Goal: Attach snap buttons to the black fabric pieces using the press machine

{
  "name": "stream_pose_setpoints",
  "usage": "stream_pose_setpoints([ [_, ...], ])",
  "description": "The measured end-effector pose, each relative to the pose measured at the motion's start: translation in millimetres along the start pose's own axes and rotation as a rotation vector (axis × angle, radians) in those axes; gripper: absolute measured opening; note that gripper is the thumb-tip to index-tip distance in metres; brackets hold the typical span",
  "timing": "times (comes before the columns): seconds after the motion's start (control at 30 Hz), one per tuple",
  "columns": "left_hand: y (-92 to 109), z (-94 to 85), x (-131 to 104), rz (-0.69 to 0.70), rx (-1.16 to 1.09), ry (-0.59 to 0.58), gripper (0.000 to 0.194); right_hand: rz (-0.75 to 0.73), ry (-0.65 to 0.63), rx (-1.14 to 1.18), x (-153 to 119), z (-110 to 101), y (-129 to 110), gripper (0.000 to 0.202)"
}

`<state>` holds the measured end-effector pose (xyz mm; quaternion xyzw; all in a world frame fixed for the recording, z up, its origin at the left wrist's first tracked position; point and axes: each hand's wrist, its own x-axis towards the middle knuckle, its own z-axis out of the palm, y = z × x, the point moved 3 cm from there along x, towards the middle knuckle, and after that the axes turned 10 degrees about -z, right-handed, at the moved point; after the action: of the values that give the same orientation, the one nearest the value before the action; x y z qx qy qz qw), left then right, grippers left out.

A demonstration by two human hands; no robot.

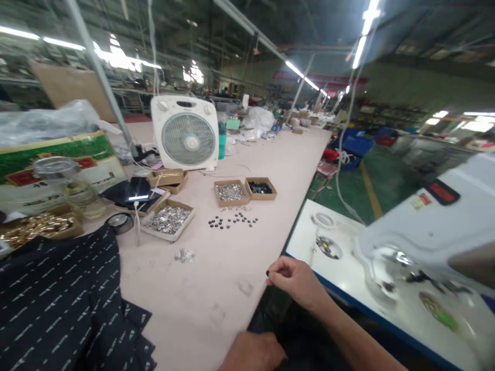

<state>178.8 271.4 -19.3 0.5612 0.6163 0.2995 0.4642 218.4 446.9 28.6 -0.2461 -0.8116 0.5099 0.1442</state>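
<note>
My right hand is over the table's right edge, thumb and fingertips pinched on a small black button, of which only a bit shows. Low in the view, my left hand is curled by the table's front edge; its fingers are mostly hidden, and I cannot make out what they hold, if anything. Loose black buttons lie scattered on the table ahead of my hands. Behind them stand a small cardboard box of silver metal pieces and a box of black pieces. A little pile of silver pieces lies further left.
Dark printed fabric covers the table's left front. Beyond it are a tray of silver pieces, a box of gold-coloured pieces, a tape roll and a white fan. At right stands a white machine on its own tabletop.
</note>
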Motion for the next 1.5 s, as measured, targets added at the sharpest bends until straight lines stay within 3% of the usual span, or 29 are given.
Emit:
stream_pose_setpoints([
  [0.1, 2, 7.3, -8, 0.058, 0.128, 0.116, 0.02, 0.055, 0.039, 0.09, -67, 8, 10, 0.008],
  [0.2, 10, 12.0, -21, 0.158, 0.33, 0.206, 0.024, 0.083, 0.092, 0.125, -112, 10, 11, 0.006],
  [0.33, 25, 18.8, -35, 0.304, 0.595, 0.267, 0.028, 0.048, 0.121, 0.125, -152, 5, 6, 0.008],
  [0.43, 38, 24.5, -43, 0.396, 0.627, 0.292, 0.023, 0.017, 0.1, 0.134, -171, 1, 1, 0.015],
  [0.87, 77, 28.4, -58, 0.565, 0.594, 0.408, 0.02, -0.163, 0.124, 0.089, -205, -7, -13, 0.024],
  [1.23, 81, 30.4, -58, 0.554, 0.574, 0.382, 0.018, -0.364, 0.176, -0.113, -219, -6, -16, 0.036],
  [1.5, 79, 30.4, -58, 0.522, 0.566, 0.363, 0.018, -0.494, 0.129, -0.298, -214, -5, -20, 0.03],
])
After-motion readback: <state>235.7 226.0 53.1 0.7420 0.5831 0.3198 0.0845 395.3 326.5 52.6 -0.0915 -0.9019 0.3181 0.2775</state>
